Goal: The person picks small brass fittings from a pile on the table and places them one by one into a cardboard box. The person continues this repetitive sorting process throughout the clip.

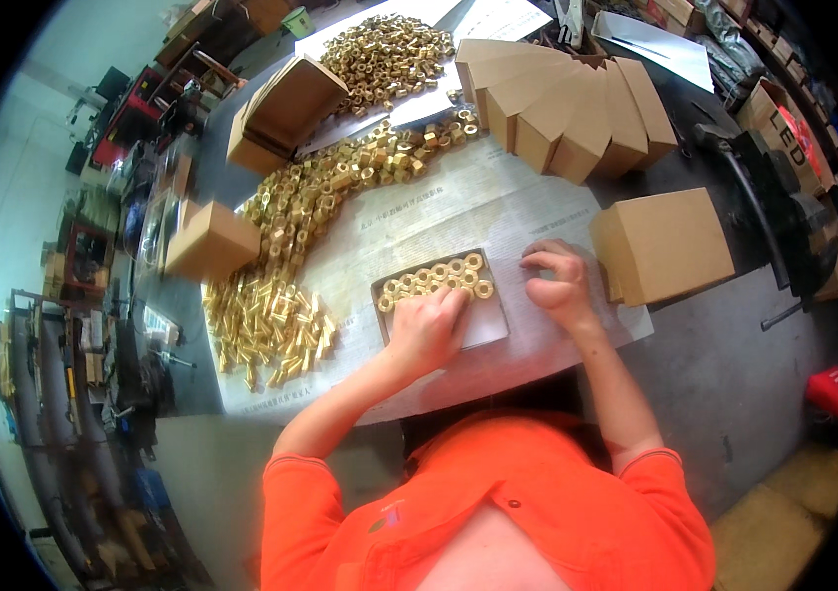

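Note:
An open shallow cardboard box (509, 320) lies in front of me on newspaper, with brass hex nuts (435, 275) standing in close rows along its far part. White paper lines the bare near part. My left hand (426, 333) reaches over the box's near side, its fingers closed and pressed down at the nearest row of nuts; the fingertips hide part of what they grip. Just right of the box, my right hand (559, 284) hovers by the newspaper (498, 212). Its fingers are loosely bent, the thumb apart from the forefinger, and nothing shows between them.
Loose brass nuts (286, 222) curve across the left, ending in a pile of slim brass pieces (266, 330). Another brass heap (385, 59) lies at the back. Closed boxes (562, 108) fan out back right; one larger box (670, 246) stands right. Boxes (212, 243) also stand left.

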### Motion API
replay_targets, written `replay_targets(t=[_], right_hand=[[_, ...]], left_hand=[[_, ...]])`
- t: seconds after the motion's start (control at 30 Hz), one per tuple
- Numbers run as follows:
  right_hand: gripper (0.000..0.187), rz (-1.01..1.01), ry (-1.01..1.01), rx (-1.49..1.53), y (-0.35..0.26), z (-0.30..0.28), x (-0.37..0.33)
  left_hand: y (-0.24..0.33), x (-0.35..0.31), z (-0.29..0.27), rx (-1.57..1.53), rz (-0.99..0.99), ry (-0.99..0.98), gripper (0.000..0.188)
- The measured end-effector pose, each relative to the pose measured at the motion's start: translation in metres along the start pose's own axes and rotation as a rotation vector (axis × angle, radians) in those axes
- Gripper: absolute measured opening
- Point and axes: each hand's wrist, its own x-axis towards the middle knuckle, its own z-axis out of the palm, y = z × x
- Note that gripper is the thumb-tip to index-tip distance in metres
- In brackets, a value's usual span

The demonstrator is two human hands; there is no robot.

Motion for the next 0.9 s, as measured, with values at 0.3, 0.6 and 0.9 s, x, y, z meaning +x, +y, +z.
replay_targets(t=[0.3,0.6,0.9], right_hand=[[0.018,-0.026,-0.001,-0.036,0.004,0.001,0.0],[0.019,-0.058,-0.021,-0.036,-0.001,-0.002,0.001],[0.02,-0.103,-0.016,-0.068,0.014,-0.005,-0.003]], left_hand=[[-0.006,0.008,-0.016,-0.12,-0.041,-0.002,0.014],[-0.136,0.066,-0.042,0.041,-0.365,0.158,0.018],[-0.173,0.105,0.009,0.33,-0.434,0.117,0.018]])
